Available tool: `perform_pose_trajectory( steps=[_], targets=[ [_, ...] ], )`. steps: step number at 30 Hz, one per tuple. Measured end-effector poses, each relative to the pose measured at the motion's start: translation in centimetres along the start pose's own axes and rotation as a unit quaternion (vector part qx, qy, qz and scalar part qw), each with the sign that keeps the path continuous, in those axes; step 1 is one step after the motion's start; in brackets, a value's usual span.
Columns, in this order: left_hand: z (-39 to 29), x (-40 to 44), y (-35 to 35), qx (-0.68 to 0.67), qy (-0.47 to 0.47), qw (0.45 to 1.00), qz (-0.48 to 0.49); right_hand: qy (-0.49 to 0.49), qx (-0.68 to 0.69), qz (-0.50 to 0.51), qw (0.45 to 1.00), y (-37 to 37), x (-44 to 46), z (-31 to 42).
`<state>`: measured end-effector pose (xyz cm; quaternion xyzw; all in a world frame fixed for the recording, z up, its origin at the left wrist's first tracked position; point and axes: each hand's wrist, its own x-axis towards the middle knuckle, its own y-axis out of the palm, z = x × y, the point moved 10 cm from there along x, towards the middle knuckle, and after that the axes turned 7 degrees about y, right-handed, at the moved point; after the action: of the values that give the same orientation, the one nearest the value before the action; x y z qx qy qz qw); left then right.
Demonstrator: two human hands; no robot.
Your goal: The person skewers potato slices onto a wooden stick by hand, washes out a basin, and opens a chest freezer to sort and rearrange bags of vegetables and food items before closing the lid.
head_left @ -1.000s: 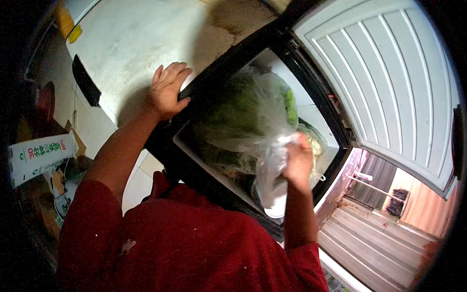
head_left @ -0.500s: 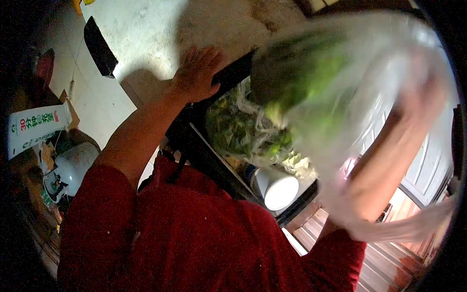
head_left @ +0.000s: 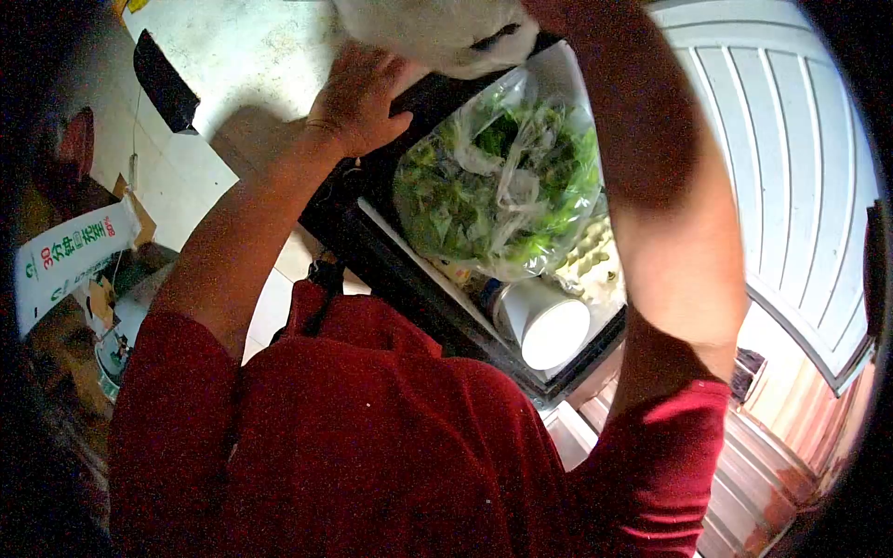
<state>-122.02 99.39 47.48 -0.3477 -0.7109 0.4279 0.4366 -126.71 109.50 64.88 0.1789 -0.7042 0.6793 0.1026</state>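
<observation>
Inside the open black-rimmed box (head_left: 349,226) lies a clear plastic bag of leafy greens (head_left: 502,177). Beside the bag are a white cylindrical container (head_left: 555,332) and a pale, bumpy egg-tray-like piece (head_left: 592,259). My left hand (head_left: 358,102) rests at the box's upper left edge, fingers apart, its fingertips partly behind a whitish bag (head_left: 442,33). That bag is at the top of the view, over the box's far edge. My right arm reaches up past the box's right side; the right hand is out of sight at the top edge.
The ribbed white lid (head_left: 772,139) stands raised at the right. A pale stained surface (head_left: 251,56) lies beyond my left hand. At the far left are a printed white carton (head_left: 79,256) and cardboard pieces. Pale floor tiles show between the carton and the box.
My right hand has lifted a bag of greens out of the box and swung it right, then the arm moved up toward the top. A second bag of greens is uncovered inside.
</observation>
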Motion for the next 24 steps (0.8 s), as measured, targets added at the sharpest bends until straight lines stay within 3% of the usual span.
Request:
perform_pose_trajectory(
  steps=[1, 2, 3, 5, 7, 9, 11, 15, 17, 18, 19, 21, 24],
  targets=[
    [0.1, 0.1, 0.3, -0.009, -0.015, 1.0, 0.023, 0.072, 0.17, 0.057, 0.981, 1.5, -2.7, -1.9],
    [0.0, 0.2, 0.4, -0.008, -0.013, 1.0, 0.022, 0.138, 0.333, 0.111, 0.926, 2.8, -5.6, -3.3],
    [-0.1, 0.3, 0.3, 0.005, -0.004, 1.0, 0.013, 0.196, 0.485, 0.162, 0.837, 4.1, -8.6, -4.0],
    [-0.2, 0.3, 0.3, 0.018, 0.007, 1.0, 0.002, 0.276, 0.497, 0.066, 0.82, 1.7, -14.5, -5.8],
    [0.1, 0.2, 1.2, 0.049, -0.006, 0.998, 0.037, 0.429, 0.432, 0.147, 0.78, 6.3, -24.5, -9.0],
    [0.1, 0.2, 1.0, 0.05, -0.005, 0.998, 0.037, 0.468, 0.322, 0.215, 0.795, 7.3, -31.6, -7.2],
    [-0.3, 0.3, 0.4, 0.054, -0.004, 0.998, 0.037, 0.39, 0.172, 0.337, 0.84, 11.0, -38.0, -4.3],
    [-0.6, 0.7, -0.3, 0.024, -0.014, 0.999, 0.037, 0.462, 0.112, 0.275, 0.835, 14.1, -41.9, -4.1],
    [-0.7, 0.9, -0.7, 0.022, -0.015, 0.999, 0.032, 0.605, 0.167, 0.287, 0.723, 16.3, -44.2, -4.7],
    [-0.7, 1.0, -0.7, 0.008, -0.015, 0.999, 0.042, 0.58, 0.129, 0.241, 0.767, 17.3, -44.5, -4.6],
    [-0.7, 1.1, -0.5, -0.007, -0.014, 0.999, 0.052, 0.582, 0.129, 0.238, 0.767, 17.3, -44.1, -4.3],
    [-0.9, 1.2, -0.7, -0.008, -0.015, 0.999, 0.047, 0.657, 0.23, 0.275, 0.663, 18.8, -45.7, -3.0],
    [-1.0, 1.4, -1.1, -0.01, -0.02, 0.999, 0.035, 0.642, 0.206, 0.312, 0.669, 19.4, -47.2, -2.0]
  ],
)
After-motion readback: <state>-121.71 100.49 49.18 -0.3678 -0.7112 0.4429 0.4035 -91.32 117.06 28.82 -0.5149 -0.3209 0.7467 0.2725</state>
